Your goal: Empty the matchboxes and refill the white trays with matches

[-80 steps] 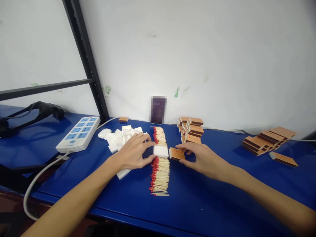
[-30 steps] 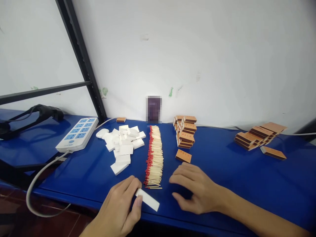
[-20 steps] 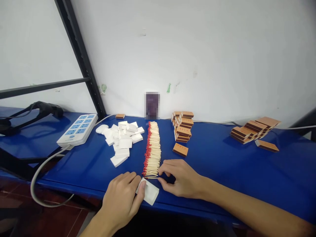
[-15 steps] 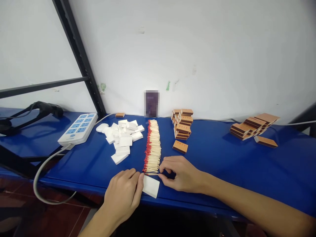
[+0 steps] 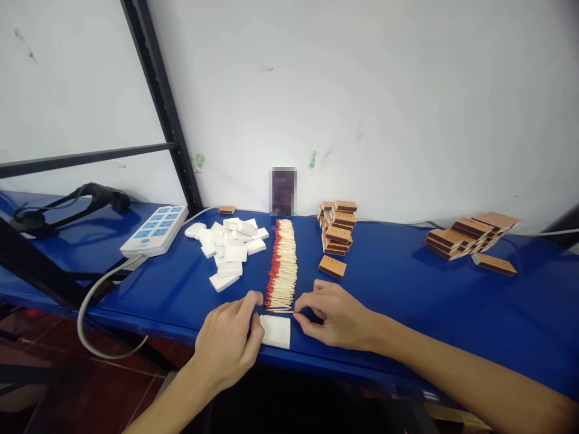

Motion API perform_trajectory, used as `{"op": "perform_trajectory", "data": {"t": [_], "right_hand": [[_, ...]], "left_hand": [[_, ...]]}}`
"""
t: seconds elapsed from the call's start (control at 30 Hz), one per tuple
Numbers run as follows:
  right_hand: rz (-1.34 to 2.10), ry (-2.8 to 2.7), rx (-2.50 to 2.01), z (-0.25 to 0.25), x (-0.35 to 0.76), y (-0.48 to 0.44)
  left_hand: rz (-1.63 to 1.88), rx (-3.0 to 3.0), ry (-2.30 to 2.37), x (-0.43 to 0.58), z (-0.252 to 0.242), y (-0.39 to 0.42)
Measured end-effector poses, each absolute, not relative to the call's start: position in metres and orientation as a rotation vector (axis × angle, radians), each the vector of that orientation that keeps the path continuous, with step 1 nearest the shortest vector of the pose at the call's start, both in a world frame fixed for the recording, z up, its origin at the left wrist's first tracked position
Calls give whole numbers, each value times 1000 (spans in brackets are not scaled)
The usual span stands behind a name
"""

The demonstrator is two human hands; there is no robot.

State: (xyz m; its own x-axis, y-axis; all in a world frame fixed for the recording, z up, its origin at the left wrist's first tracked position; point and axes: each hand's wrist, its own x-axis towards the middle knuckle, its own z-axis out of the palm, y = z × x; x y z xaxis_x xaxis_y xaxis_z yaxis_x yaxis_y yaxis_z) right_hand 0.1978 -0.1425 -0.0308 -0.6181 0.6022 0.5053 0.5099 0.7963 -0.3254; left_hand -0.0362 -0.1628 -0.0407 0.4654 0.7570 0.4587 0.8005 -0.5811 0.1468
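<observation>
A long row of matches (image 5: 284,265) with red heads on the left runs back toward the wall. At its near end lies a single match (image 5: 284,311), with my right hand (image 5: 332,316) pinching its plain end between thumb and forefinger. In front of the row sits a small white matchbox tray (image 5: 275,331). My left hand (image 5: 230,337) is at the tray's left side, forefinger and thumb apart, the thumb tip by its edge. Nothing shows between those fingers; the other fingers are curled.
White matchbox trays (image 5: 233,253) lie heaped left of the row. Matchbox sleeves (image 5: 339,234) are stacked to its right, with more matchboxes (image 5: 470,232) farther right. A power strip (image 5: 156,229) and black headset-like object (image 5: 85,202) are on the left, by a metal frame (image 5: 165,108).
My left forefinger has lifted away from the thumb, leaving a gap. The white tray has turned straighter. My right hand stays at the match's end. The whole view has shifted slightly.
</observation>
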Motion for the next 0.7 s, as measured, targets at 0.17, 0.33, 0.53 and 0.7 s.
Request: {"op": "perform_trajectory", "data": {"t": [0.17,0.33,0.53,0.7], "right_hand": [[215,-2362,-896,-31,200,-142],[276,-2350,-951,-33,201,-141],[325,-2396,-898,-32,200,-139],[328,-2430,-808,-33,200,-138]], "left_hand": [[-765,-2614,-1320,-37,-43,-163],[-831,-2585,-1235,-39,-46,-164],[-844,-2670,-1180,-41,-43,-166],[-817,-2688,-1165,-41,-42,-166]]}}
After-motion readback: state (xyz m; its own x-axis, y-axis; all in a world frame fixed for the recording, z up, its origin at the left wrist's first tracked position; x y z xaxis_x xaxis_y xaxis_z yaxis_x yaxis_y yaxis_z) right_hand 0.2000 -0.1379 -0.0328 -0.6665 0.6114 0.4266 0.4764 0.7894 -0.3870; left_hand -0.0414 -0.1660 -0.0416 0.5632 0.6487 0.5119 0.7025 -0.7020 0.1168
